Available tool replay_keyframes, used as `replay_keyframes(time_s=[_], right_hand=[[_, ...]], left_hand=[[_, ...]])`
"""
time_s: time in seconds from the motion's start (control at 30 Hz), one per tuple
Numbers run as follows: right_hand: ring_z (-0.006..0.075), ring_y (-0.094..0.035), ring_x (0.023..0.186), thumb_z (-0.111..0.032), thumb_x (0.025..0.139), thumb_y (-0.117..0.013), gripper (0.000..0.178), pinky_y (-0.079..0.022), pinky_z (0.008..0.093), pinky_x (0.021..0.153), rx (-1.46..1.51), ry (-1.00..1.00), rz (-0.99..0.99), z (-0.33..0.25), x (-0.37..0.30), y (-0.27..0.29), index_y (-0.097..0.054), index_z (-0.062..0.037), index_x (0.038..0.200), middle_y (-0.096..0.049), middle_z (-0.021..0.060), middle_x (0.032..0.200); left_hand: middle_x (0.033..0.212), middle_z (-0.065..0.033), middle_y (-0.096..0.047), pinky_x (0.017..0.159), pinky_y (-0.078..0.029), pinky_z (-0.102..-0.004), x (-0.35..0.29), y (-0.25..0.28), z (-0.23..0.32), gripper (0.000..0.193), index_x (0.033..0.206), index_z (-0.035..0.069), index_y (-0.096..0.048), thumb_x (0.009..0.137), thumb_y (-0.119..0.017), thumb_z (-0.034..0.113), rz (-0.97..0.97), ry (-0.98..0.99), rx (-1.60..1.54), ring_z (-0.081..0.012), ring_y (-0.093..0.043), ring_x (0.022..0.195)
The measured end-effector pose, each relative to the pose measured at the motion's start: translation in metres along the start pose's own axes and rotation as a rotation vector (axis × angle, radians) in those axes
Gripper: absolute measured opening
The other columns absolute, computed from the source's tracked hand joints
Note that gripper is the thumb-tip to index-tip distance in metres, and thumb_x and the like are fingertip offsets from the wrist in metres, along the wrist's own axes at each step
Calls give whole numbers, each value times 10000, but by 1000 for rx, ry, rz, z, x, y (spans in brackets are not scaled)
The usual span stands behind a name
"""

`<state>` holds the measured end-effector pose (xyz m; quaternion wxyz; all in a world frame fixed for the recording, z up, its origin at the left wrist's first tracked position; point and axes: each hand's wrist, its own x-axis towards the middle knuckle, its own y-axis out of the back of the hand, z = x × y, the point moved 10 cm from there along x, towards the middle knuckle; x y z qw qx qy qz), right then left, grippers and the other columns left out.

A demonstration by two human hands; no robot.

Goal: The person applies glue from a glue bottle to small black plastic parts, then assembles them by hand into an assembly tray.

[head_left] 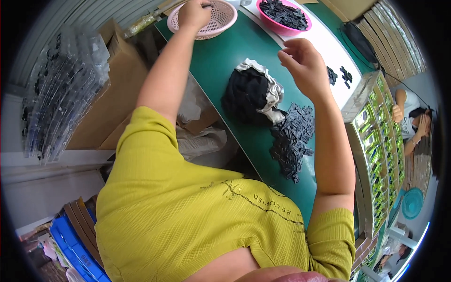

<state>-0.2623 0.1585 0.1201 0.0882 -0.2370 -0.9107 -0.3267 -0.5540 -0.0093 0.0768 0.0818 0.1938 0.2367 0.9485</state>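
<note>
My left hand [194,16] reaches over the pale pink perforated basket [223,29] at the far side, its fingers closed on a small dark piece [206,5]. My right hand [304,61] hovers over the green table, loosely curled, with thumb and fingertips a little apart and nothing visible between them. Below it lies a loose pile of small flat black pieces [295,136]. Left of that pile sits a bunched black and white cloth [249,89]. A bright pink bowl [282,29] full of similar black pieces stands beyond my right hand.
A white board [336,51] with a few black pieces lies at the right of the green table [211,66]. Racks of green-lined parts [376,150] stand to the right. Cartons and plastic-wrapped stacks [70,89] are at the left. Another person [413,120] sits at far right.
</note>
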Motion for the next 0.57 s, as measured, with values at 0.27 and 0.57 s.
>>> replay_keyframes(time_s=[0.27, 0.57], right_hand=[[115, -617, 839, -79, 880, -639, 215, -499, 219, 741, 13, 26, 402, -43, -141, 164, -601, -11, 1080, -663, 72, 928], [132, -629, 810, -133, 851, -694, 281, -502, 213, 756, -239, -302, 788, -36, -362, 270, -604, 7, 1077, -674, 105, 994]], left_hand=[[1060, -239, -608, 900, -477, -428, -34, 83, -17, 446, 997, -27, -643, 699, -655, 305, 387, -30, 675, -309, -579, 1072], [948, -283, -602, 405, -525, -290, 3, 9, -125, 321, 1115, -125, -478, 799, -449, -78, -146, 401, -577, -258, -659, 592]])
